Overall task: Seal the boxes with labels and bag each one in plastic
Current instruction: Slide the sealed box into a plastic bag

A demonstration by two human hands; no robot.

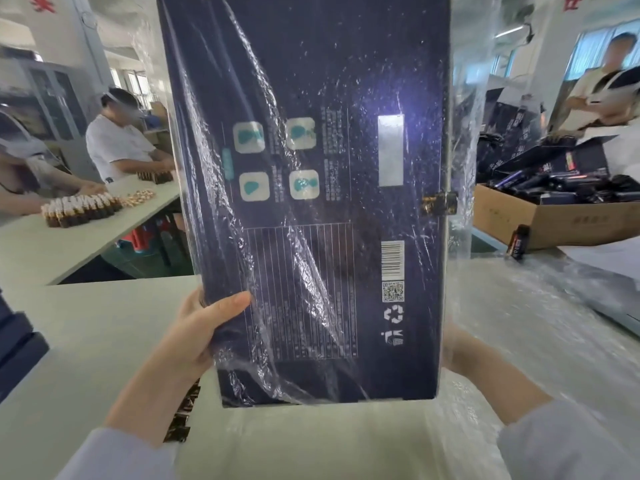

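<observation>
A clear plastic bag (464, 98) wraps the navy box (294, 237), held upright above the white surface (86, 323), with a gold-and-black label (438, 203) on its right edge. The left hand (204, 327) grips the lower left edge, thumb on the printed face. The right hand (455, 344) lies against the lower right edge, its fingers hidden, so its grip cannot be told. At right, a cardboard carton (554, 220) holds dark packs (571, 188). A strip of labels (181, 414) lies under the left wrist.

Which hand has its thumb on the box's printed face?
The left hand: its thumb lies across the face of the bagged box; the right hand is mostly hidden behind the edge.
</observation>
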